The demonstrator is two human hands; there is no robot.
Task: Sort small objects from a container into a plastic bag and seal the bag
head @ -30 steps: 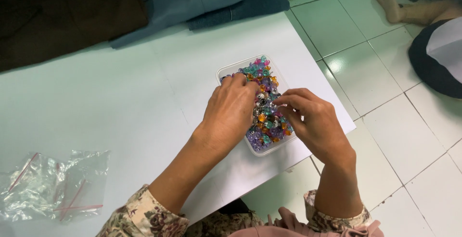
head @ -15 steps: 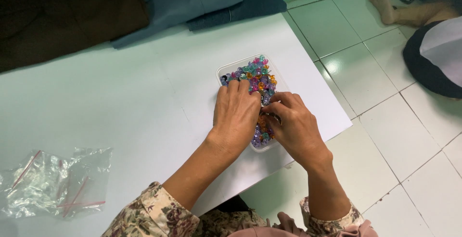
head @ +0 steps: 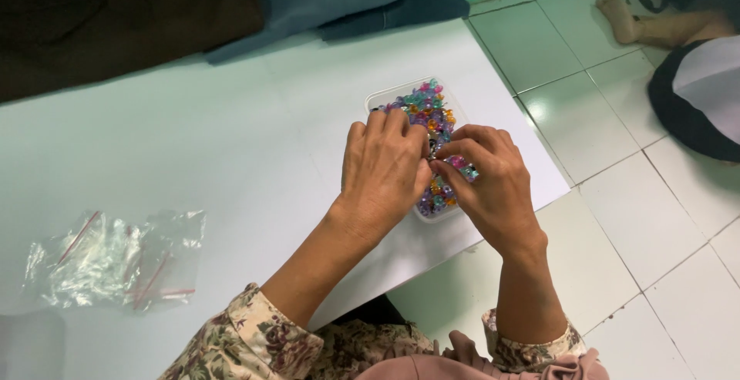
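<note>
1. The pale table point(head: 193, 156) is filling most of the frame, with the white tiled floor point(head: 640, 218) lying to the right.
2. A pile of small clear bags point(head: 116, 260) with red strips is sitting at the lower left, well apart from your hands.
3. The clear plastic tub point(head: 379, 103) of coloured beads point(head: 426, 106) is resting right of the frame's middle, near the table's right edge. Its long axis is running from the upper left toward the lower right.
4. Your left hand point(head: 385, 176) is lying over the tub, fingers curled narrow; whether it is gripping anything cannot be told.
5. Your right hand point(head: 489, 183) is meeting it fingertip to fingertip, pinched on what looks like a pink bead point(head: 458, 162).
6. You are doing well to keep both hands low over the tub, so a dropped bead falls back in; keep the pinch light and near the fingertips.
</note>
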